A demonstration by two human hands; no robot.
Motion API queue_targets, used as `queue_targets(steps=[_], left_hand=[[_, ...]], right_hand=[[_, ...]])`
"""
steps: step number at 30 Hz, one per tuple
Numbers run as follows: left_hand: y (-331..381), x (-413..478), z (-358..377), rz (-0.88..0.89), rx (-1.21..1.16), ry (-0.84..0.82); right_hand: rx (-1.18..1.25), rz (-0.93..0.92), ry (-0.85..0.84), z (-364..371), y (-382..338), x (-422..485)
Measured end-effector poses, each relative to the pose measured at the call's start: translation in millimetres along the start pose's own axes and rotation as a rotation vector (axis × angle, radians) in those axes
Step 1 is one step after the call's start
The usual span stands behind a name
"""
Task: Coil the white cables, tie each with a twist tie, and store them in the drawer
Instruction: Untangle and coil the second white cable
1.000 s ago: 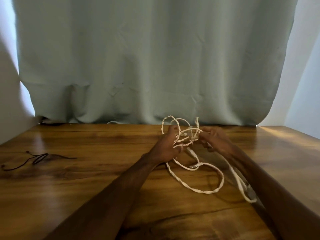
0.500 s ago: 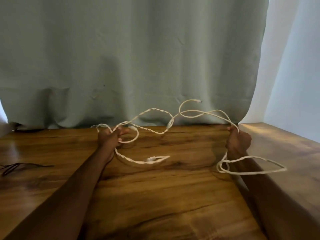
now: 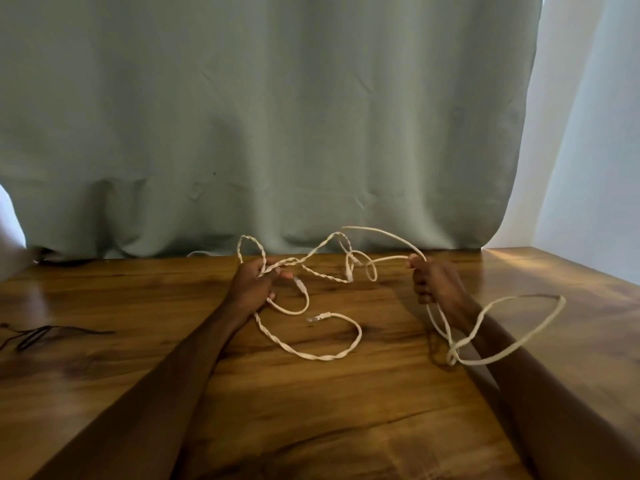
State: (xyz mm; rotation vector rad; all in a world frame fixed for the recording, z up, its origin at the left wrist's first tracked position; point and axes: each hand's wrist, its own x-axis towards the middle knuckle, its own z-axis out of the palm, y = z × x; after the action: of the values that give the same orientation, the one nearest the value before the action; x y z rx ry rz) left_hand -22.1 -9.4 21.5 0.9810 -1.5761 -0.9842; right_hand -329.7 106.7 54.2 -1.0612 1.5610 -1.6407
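Wooden table [image 3: 311, 427] fills the lower frame; its near centre, between the two forearms, lies bare. White cables [image 3: 325, 357] sprawl at mid-frame: one twisted loop rests on the wood, with a connector end [image 3: 316, 319] lying free beside it. Left hand [image 3: 252, 285], centre, grips twisted strands in curled fingers, a small loop standing above the knuckles. Right hand [image 3: 433, 282], right of centre, is closed round single strands. A wide loop hangs from it toward the right edge; contact with the top cannot be told. Slack strands arch between the hands. Dark cords [image 3: 34, 336] lie at the left edge, well apart. Grey-green curtain [image 3: 277, 116] closes off the table's far edge.
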Motion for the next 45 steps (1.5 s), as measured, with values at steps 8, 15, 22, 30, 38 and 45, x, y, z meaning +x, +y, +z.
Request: queue_targets(steps=[8,15,22,30,38,45], left_hand=[[26,-23,0,-0.004,-0.156,-0.416],[21,-13,-3,-0.086,-0.299,-0.37],[10,-1,-5,-0.144,-0.347,0.34],[5,5,-2,-0.101,-0.361,0.482],[11,-3,-3,-0.116,-0.461,0.06],[12,-4,2,-0.123,-0.461,0.126]], right_hand=[[0.354,0.048,-0.103,-17,-6,0],[0.514,-0.117,0.141,-12,-8,4],[0.551,0.003,0.586,-33,10,15],[0.018,-0.116,0.442,-30,26,31],[-0.219,-0.176,0.469,-31,33,41],[-0.138,-0.631,0.909,-46,0,19]])
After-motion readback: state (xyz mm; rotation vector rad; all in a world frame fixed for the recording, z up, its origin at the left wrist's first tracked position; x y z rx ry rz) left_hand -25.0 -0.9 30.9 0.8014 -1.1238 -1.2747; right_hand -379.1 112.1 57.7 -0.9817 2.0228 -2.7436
